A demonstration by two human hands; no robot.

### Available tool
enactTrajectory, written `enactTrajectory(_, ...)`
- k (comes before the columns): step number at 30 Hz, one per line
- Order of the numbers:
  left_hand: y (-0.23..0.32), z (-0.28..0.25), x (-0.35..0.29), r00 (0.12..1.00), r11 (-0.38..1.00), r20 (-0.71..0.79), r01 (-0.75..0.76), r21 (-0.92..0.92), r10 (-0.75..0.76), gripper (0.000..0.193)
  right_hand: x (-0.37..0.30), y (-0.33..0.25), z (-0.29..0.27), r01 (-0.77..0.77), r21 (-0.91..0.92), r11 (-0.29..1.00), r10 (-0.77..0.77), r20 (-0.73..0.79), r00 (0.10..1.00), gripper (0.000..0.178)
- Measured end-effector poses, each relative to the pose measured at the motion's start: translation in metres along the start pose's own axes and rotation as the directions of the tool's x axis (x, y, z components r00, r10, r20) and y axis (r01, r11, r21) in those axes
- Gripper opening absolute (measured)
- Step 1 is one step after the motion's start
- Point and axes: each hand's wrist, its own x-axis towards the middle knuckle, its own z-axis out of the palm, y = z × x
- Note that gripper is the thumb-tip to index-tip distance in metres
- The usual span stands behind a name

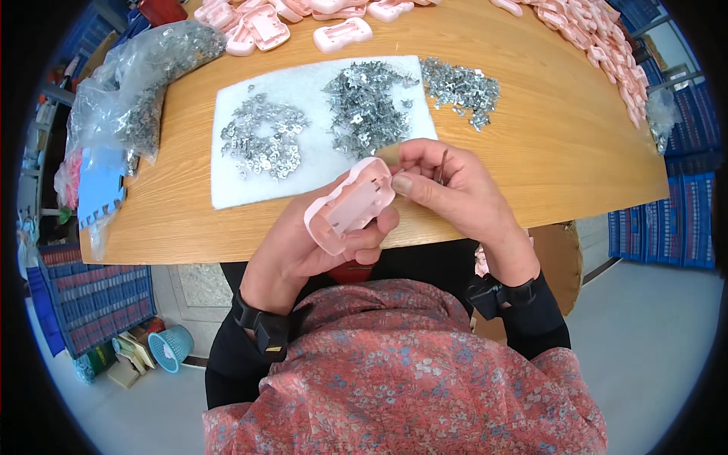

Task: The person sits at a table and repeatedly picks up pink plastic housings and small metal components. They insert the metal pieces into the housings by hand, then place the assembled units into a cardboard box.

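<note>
Left hand (296,239) has the pink shell (356,206), fingers wrapped round it from below and behind, open side up, tilted; it's held in the air over the near edge of the bench (553,129). Right hand (470,193) is at the shell's right end, thumb and index brought close together there; can't tell if a small part is pinched between the tips. Thin dark rod (444,161) sticks up out of the right hand's curled fingers. Both hands block the near edge of the white pad (315,114), and the right one sits just below the denser metal pile (368,106). Looser metal pile (265,140) is left on the same pad; third pile (464,91) is on bare wood, just right of it. Left side is crowded: clear bag (152,83) of metal parts, blue foam tile (102,182) near it at the bench edge. Far side: one pink shell lying apart (326,38), others bunched behind (265,29). Long heap of pink pieces (599,45) runs down the right edge. Floor left: light blue basket (171,349). Right: stacked blue crates (667,220).
</note>
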Motion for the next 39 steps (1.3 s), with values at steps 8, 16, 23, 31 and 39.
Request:
enactTrajectory(8,-0.005,0.028,0.013,0.981,0.912,-0.185,0.131,0.389,-0.061,0.05,-0.044,-0.026,-0.029,-0.226,-0.133,0.965,0.215,-0.089,0.973,0.029)
enactTrajectory(16,0.065,0.064,0.008,0.958,0.409,-0.187,0.085,0.909,0.218,0.04,-0.214,0.003,-0.17,-0.484,-0.195,0.853,0.349,-0.476,0.807,0.024)
enactTrajectory(23,0.17,0.015,0.095,0.745,-0.476,0.086,0.328,0.816,0.661,0.035,-0.263,0.074,-0.217,-0.452,-0.334,0.827,-0.031,-0.83,0.557,0.015)
enactTrajectory(31,0.204,0.009,0.148,0.827,-0.731,0.007,0.492,0.473,0.561,0.048,-0.176,0.01,-0.127,-0.242,-0.606,0.757,-0.298,-0.651,0.698,0.008)
enactTrajectory(39,0.201,0.022,0.15,0.801,-0.651,0.029,0.464,0.601,0.599,0.067,-0.105,-0.026,-0.098,-0.149,-0.732,0.665,-0.304,-0.447,0.841,0.013)
